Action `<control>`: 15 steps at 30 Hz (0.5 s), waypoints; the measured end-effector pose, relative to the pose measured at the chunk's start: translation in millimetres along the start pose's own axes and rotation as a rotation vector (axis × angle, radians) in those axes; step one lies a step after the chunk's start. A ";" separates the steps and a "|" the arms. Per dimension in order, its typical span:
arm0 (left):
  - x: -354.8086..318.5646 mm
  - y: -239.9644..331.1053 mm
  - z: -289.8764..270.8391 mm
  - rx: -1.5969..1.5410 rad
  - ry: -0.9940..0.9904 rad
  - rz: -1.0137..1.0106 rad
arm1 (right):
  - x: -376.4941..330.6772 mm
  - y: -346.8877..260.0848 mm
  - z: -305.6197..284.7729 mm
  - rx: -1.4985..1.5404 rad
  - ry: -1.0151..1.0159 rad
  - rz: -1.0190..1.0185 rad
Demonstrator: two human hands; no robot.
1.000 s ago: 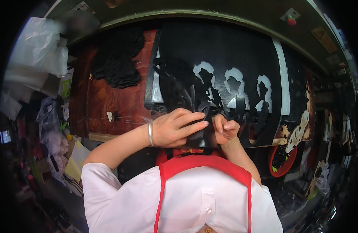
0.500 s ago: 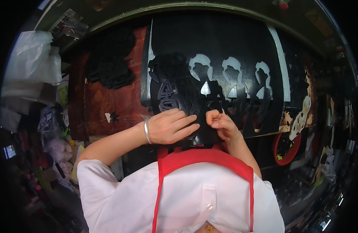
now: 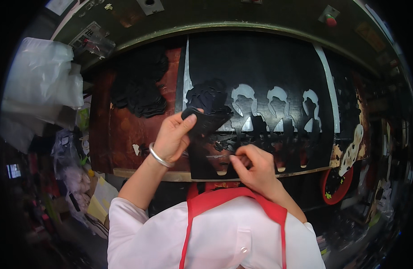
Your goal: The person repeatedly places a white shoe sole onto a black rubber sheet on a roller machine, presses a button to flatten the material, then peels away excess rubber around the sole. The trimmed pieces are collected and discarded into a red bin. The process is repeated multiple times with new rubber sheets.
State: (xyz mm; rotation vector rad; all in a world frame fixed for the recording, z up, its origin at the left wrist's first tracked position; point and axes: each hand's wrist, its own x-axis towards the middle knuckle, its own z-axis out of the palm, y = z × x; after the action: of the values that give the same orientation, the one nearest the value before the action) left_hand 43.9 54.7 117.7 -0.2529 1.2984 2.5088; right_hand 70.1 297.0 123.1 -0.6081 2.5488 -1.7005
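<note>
My left hand [image 3: 171,138] is closed, thumb on top, around a flat black cut-out piece [image 3: 206,123] lifted at a tilt over the work surface. Just beyond it, more black cut-outs [image 3: 207,95] lie heaped on a large black sheet [image 3: 256,58]. Shaped holes in that sheet show a whitish layer [image 3: 243,90] beneath. My right hand [image 3: 256,172] is by the sheet's near edge, thumb and curled fingers drawn together. Whatever its fingertips pinch, if anything, is hidden. Small black scraps [image 3: 225,142] lie between the hands.
A stack of black cut-outs [image 3: 141,96] sits on the reddish-brown board [image 3: 126,139] at left. Below the right end of the table is a red basin [image 3: 336,193], with a pale perforated strip [image 3: 351,148] leaning over it. Clear plastic bags [image 3: 43,85] hang at far left. A green machine beam [image 3: 242,20] spans the back.
My left hand has risen and moved left, now gripping a black piece it lifts off the sheet. My right hand stays near the front edge, its fingers still curled. The whole view has shifted slightly.
</note>
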 end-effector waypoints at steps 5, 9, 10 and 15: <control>-4.1 -47.7 31.9 -0.111 -0.086 -0.075 | 17.9 5.7 37.7 -0.044 0.128 0.083; -2.0 -68.3 35.6 0.200 0.020 -0.029 | 18.5 19.7 46.7 0.057 0.278 0.148; -0.5 -69.9 35.6 0.304 0.055 -0.023 | 18.8 24.7 47.4 0.071 0.297 0.143; 12.8 -51.9 46.0 0.144 0.058 -0.023 | 5.7 55.4 49.8 0.083 0.275 0.088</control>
State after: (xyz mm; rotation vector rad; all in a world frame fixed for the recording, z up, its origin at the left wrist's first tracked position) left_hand 49.1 123.0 100.7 -0.3078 1.4826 2.3912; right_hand 59.1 269.5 54.5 -0.2683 2.6143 -1.9690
